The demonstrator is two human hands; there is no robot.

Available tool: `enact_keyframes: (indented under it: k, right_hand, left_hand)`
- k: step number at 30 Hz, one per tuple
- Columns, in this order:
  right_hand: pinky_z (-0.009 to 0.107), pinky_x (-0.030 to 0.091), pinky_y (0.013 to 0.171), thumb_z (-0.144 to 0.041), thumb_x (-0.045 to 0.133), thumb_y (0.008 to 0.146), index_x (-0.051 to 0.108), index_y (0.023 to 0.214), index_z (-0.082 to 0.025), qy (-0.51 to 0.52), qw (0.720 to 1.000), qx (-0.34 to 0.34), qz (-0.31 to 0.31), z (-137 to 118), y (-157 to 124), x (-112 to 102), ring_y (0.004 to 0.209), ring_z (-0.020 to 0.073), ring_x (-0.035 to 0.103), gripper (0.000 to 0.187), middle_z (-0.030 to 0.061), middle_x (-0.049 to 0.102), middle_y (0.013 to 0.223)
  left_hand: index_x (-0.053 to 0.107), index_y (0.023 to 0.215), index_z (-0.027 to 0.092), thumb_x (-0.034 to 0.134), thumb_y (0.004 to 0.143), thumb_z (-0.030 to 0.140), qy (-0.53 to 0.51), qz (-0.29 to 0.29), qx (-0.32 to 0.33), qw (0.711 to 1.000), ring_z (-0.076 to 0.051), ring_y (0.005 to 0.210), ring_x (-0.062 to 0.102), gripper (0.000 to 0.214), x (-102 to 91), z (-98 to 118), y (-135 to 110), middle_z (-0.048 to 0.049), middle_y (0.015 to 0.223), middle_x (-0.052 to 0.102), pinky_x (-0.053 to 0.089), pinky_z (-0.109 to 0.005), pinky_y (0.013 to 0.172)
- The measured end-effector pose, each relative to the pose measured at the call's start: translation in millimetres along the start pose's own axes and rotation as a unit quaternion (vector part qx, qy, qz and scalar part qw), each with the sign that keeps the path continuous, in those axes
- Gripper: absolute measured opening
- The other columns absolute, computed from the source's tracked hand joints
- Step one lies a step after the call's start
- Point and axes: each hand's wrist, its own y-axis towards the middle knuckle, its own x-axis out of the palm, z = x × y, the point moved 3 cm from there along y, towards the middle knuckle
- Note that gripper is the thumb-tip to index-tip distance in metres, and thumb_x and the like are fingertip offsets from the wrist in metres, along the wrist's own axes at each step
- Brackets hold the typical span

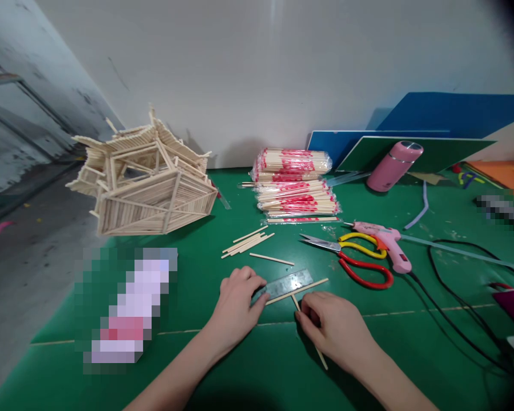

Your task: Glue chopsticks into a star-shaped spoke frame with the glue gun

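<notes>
To align the joint, use the metal bar [290,283] as a straightedge: the first stick [319,283] should lie flush along its near edge, on the tabletop [188,371], without rocking. Set the end of the second stick [321,356] squarely against the first stick near its middle; it appears to touch there, running back toward the person at a slant. Apply light, even pressure, as thin wood would probably roll or skew if pushed hard. Check the angle before fixing anything. The left hand [240,292] is closed on the bar's left end, fingers above and thumb low by the first stick's left end, forearm reaching in from the lower left. The right hand [334,321] pinches the second stick between thumb and curled forefinger, close behind the joint, knuckles up, forearm angled from the lower right.
</notes>
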Motion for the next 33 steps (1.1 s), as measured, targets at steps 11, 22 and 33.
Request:
enact_keyframes:
  k: [11,22,33]
  right_hand:
    - [0.023,0.032,0.054,-0.032,0.041,0.081,0.048,0.064,-0.02,0.084,0.996,-0.015,0.034,5,-6,-4,0.059,0.014,0.048,0.022,-0.0001,0.053,0.06]
    - [0.028,0.043,0.069,-0.026,0.045,0.08,0.055,0.094,-0.02,0.136,0.981,-0.039,0.133,23,6,-17,0.078,0.0166,0.053,0.019,0.0044,0.056,0.084]
    - [0.033,0.044,0.071,-0.023,0.045,0.08,0.058,0.102,-0.021,0.11,0.98,-0.075,0.148,33,20,-8,0.08,0.0186,0.051,0.025,0.0064,0.052,0.084]
  left_hand:
    - [0.057,0.093,0.017,0.044,0.079,0.019,-0.064,0.276,-0.018,0.959,-0.015,0.085,0.051,0.019,-40.2,-20,-40,-0.0042,0.09,0.052,0.042,-0.028,0.073]
    - [0.058,0.098,0.018,0.04,0.08,0.031,0.205,0.207,0.101,0.951,-0.023,0.1,0.046,0.028,14.6,23,-66,-0.0068,0.103,0.06,0.028,-0.038,0.085]
    - [0.06,0.098,0.015,0.041,0.077,0.042,0.277,0.197,0.094,0.936,-0.022,0.099,0.047,0.039,29.9,27,-54,-0.0078,0.103,0.061,0.024,-0.036,0.087]
